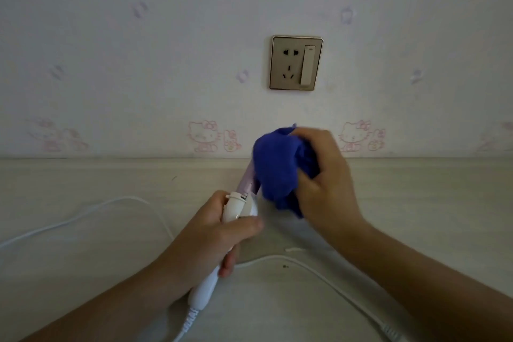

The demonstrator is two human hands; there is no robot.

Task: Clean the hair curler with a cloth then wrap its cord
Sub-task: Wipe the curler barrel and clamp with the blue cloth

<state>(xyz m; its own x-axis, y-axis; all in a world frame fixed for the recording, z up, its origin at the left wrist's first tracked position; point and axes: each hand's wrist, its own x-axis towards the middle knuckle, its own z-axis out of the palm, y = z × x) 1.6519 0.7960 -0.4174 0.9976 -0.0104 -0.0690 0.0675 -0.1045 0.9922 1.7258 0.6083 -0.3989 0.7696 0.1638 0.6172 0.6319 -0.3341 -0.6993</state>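
Observation:
My left hand [205, 233] grips the white handle of the hair curler [236, 207], which points up and away toward the wall. Its pale purple barrel [245, 182] shows just above my fingers; the upper part is hidden under a bunched blue cloth [277, 169]. My right hand [324, 175] is closed on that cloth and presses it around the barrel. The curler's white cord [327, 279] leaves the handle's lower end and trails across the table, looping off to the left [83, 212] and running to the lower right.
A pale wood-grain table [416, 203] meets a wall with pink cartoon-cat wallpaper. A gold-framed wall socket with a switch [296, 63] sits above the hands. A small white scrap [294, 249] lies on the table near the cord.

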